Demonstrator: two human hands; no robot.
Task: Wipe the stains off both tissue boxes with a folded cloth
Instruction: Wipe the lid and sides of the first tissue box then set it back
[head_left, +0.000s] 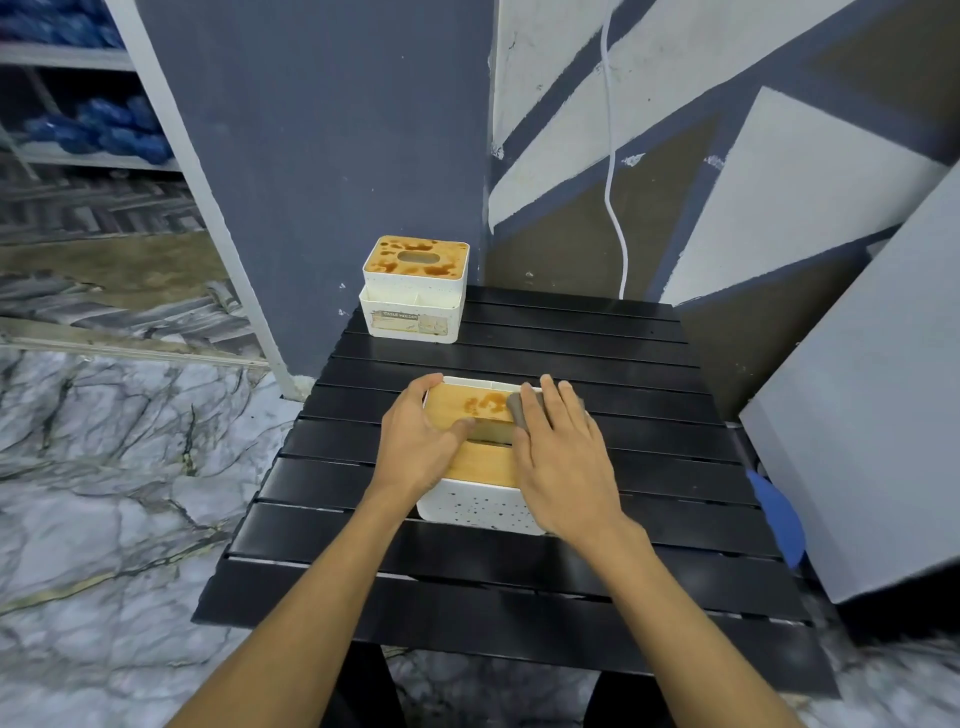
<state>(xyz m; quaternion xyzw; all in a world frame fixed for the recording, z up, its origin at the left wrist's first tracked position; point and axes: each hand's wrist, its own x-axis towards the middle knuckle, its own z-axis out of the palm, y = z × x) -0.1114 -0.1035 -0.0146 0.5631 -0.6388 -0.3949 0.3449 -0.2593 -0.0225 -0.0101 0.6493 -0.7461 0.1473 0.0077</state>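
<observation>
- My left hand (421, 441) grips the near tissue box (480, 506), a white speckled plastic tub with a pale bamboo lid. The fingers curl over its far-left corner and the thumb lies across the lid beside the slot. I hold it this way so the box cannot skid on the table while I rub.
- My right hand (561, 457) lies flat on the folded grey cloth (517, 410), fingers straight and slightly spread. It presses the cloth onto the right side of the lid, and only a strip of cloth shows past my fingers. A flat hand puts even weight on the fold and keeps it from bunching.
- Brown stains (485, 402) mark the far half of this lid, just left of the cloth's edge. The near half looks clean. I judge that a leftward sweep toward my thumb is what this lid needs.
- The near box sits mid-table on the black slatted table (519, 597), close enough for both hands to work it.
- The far tissue box (413, 312), the same white tub and bamboo lid, stands at the far-left corner, well apart. Its lid is heavily blotched brown, so I judge it not yet wiped. There it is out of my wiping path.
</observation>
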